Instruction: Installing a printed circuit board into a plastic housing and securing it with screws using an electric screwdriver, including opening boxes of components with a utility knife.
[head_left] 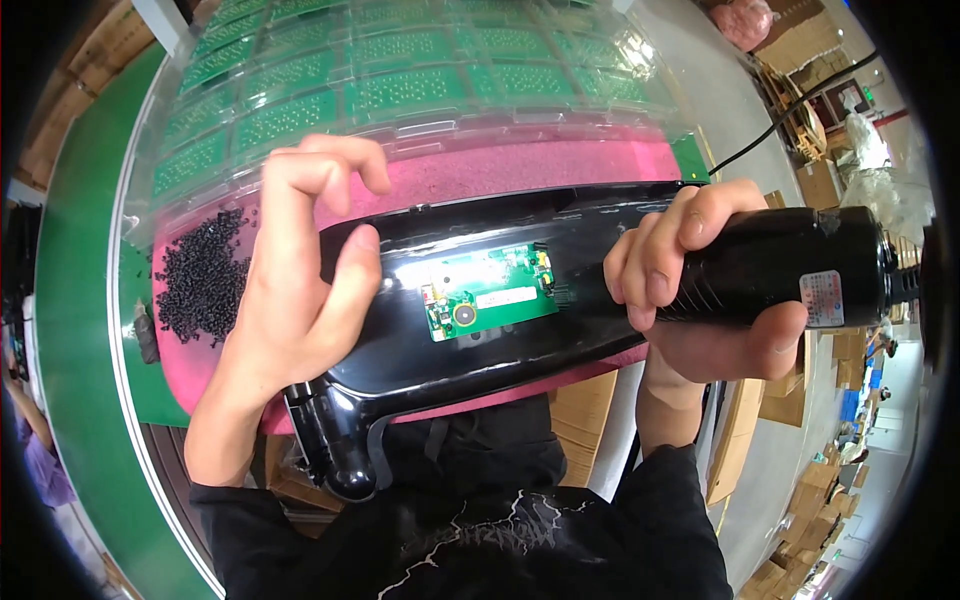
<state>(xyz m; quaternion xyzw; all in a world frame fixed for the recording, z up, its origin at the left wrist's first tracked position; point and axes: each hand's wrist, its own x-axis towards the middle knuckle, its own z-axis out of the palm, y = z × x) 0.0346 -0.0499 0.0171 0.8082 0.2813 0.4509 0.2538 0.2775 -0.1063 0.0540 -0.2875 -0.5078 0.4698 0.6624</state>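
A glossy black plastic housing [400,365] lies across a pink mat [480,172] in front of me. Set in its middle is a green circuit board [515,312] with small parts and a round component. Over the housing's left end is my left hand [305,260], thumb and fingers apart and nothing between them. My right hand [690,270] wraps round a black electric screwdriver [770,262], held nearly level over the housing's right end. A cable leaves its rear; its tip is hidden behind my fingers.
Loose black screws [205,280] are heaped on the mat's left side. Clear plastic trays [425,128] holding several green circuit boards stand behind the mat. A dark small object [146,335] lies by its left edge. A black cable [790,112] runs at the upper right, with cardboard boxes beyond.
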